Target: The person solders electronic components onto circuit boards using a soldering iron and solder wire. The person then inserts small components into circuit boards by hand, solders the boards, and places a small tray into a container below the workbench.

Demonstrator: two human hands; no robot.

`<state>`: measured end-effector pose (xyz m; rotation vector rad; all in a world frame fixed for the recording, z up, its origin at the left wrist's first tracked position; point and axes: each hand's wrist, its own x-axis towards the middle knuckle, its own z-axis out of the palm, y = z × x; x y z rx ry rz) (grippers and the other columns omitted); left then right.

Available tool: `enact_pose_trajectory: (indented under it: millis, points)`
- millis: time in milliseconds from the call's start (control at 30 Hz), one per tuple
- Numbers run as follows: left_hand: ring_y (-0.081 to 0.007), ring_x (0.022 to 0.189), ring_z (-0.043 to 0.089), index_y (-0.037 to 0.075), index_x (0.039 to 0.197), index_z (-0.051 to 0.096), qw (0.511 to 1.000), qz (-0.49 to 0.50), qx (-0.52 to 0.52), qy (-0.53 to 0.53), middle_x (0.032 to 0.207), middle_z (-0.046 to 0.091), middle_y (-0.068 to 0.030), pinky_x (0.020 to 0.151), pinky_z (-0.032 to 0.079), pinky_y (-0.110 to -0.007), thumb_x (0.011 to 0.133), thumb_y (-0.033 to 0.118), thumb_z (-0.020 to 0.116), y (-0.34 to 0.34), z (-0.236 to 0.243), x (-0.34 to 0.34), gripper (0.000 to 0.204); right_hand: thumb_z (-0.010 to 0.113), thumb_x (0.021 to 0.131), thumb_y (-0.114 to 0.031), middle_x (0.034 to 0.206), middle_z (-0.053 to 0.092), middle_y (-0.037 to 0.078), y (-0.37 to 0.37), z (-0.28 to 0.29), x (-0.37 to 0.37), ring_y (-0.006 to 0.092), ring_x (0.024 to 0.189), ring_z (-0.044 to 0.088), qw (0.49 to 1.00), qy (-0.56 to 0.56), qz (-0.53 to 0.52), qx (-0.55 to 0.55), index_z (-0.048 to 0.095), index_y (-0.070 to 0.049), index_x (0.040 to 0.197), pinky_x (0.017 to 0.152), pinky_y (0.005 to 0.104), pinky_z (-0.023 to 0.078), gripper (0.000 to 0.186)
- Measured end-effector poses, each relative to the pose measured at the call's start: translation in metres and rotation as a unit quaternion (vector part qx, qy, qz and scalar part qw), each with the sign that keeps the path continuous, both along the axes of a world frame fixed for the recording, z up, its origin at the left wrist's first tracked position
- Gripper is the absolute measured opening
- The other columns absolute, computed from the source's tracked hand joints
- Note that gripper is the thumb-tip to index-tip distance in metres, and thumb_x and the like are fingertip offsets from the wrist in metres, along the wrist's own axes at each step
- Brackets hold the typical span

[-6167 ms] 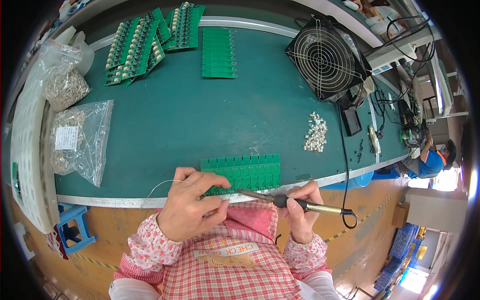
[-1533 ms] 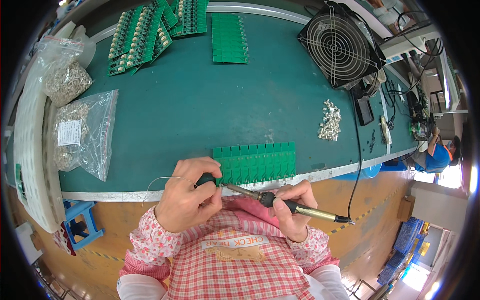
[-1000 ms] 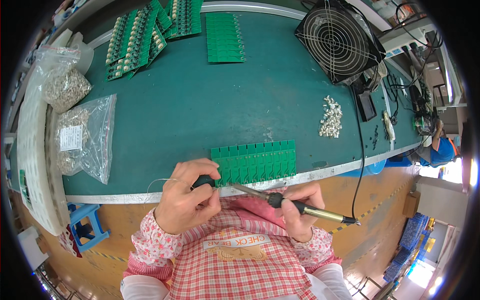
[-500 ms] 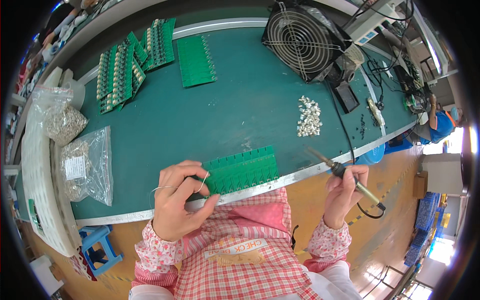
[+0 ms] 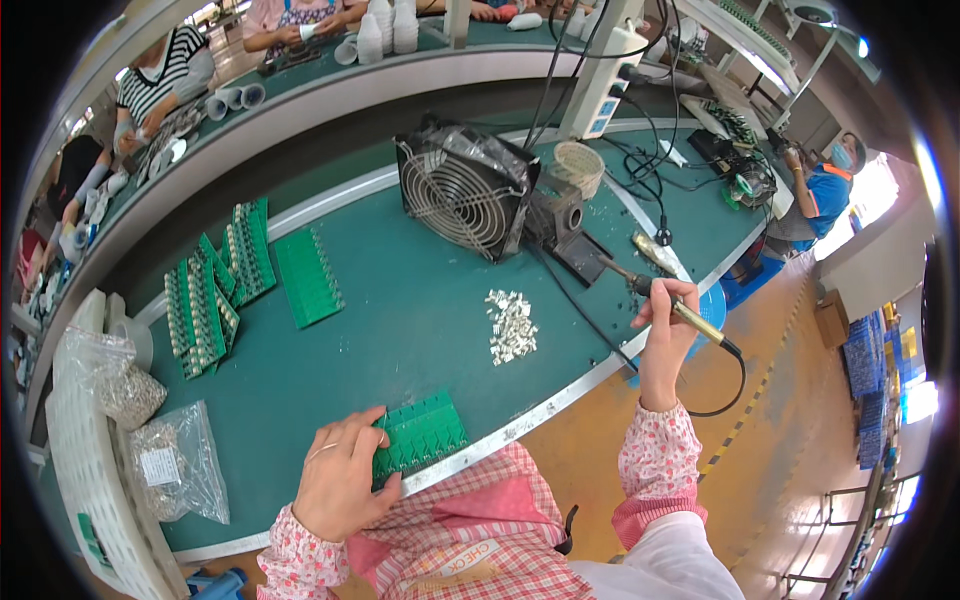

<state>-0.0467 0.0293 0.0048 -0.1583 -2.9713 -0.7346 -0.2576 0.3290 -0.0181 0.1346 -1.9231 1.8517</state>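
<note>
My left hand (image 5: 340, 470) grips the left end of a green circuit-board panel (image 5: 420, 428) at the bench's front edge, with thin wire at its fingers. My right hand (image 5: 660, 340), farther right, is shut round a soldering iron (image 5: 708, 327), its tip near a dark stand (image 5: 572, 262). A pile of small metal parts (image 5: 512, 328) lies between the panel and a black fan (image 5: 456, 203). Populated boards (image 5: 195, 310) and another flat panel (image 5: 310, 275) lie at the back left; bags of small parts (image 5: 165, 465) lie left of my left hand.
A white foam tray (image 5: 90, 480) lines the left edge. Cords and a power strip (image 5: 605, 85) are behind the stand. Several co-workers sit beyond the bench, one in striped top (image 5: 150, 90) handling parts. Another person in blue (image 5: 825, 195) works at the far right.
The iron has left the panel and moved forward and right to the stand. My left hand stays on the panel. The view has swung up and right, showing co-workers.
</note>
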Motion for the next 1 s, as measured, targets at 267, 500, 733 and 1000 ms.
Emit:
enact_pose_trajectory:
  millis: [267, 500, 733, 1000]
  points:
    - [-0.0340, 0.094, 0.058, 0.005, 0.094, 0.048, 0.998, 0.048, 0.019, 0.040, 0.114, 0.059, -0.0150, 0.083, 0.045, -0.041, 0.059, 0.010, 0.073, -0.023, 0.005, -0.027, 0.043, 0.061, 0.089, -0.018, 0.068, 0.052, 0.001, -0.021, 0.002, -0.056, 0.0061, 0.054, 0.050, 0.998, -0.029, 0.046, 0.037, 0.054, -0.004, 0.093, 0.049, 0.0193, 0.044, 0.017]
    - [-0.0346, 0.084, 0.059, 0.004, 0.096, 0.049, 0.962, 0.248, -0.037, 0.112, 0.090, 0.058, -0.0136, 0.072, 0.047, -0.042, 0.066, 0.021, 0.071, -0.075, -0.004, -0.125, 0.041, 0.057, 0.092, -0.025, 0.103, 0.061, 0.014, -0.045, -0.004, -0.076, 0.0162, 0.084, 0.062, 0.963, -0.182, 0.197, -0.037, 0.051, -0.001, 0.122, 0.062, 0.0262, 0.055, 0.039]
    - [-0.0348, 0.080, 0.060, 0.004, 0.084, 0.052, 0.941, 0.293, -0.105, 0.131, 0.084, 0.059, -0.0156, 0.070, 0.047, -0.044, 0.071, 0.028, 0.072, -0.111, -0.019, -0.162, 0.034, 0.054, 0.094, -0.024, 0.102, 0.061, 0.010, -0.038, -0.001, -0.023, 0.0108, 0.076, 0.060, 0.925, -0.260, 0.240, -0.139, 0.053, -0.001, 0.116, 0.057, 0.0240, 0.052, 0.032]
    - [-0.0309, 0.097, 0.059, 0.003, 0.107, 0.051, 0.859, 0.414, -0.286, 0.095, 0.099, 0.061, -0.0165, 0.089, 0.039, -0.048, 0.072, 0.052, 0.068, -0.172, -0.024, -0.163, 0.063, 0.052, 0.094, -0.012, 0.084, 0.062, 0.008, -0.043, 0.001, 0.032, 0.0074, 0.064, 0.057, 0.948, -0.189, 0.246, 0.065, 0.059, 0.002, 0.101, 0.054, 0.0199, 0.049, 0.018]
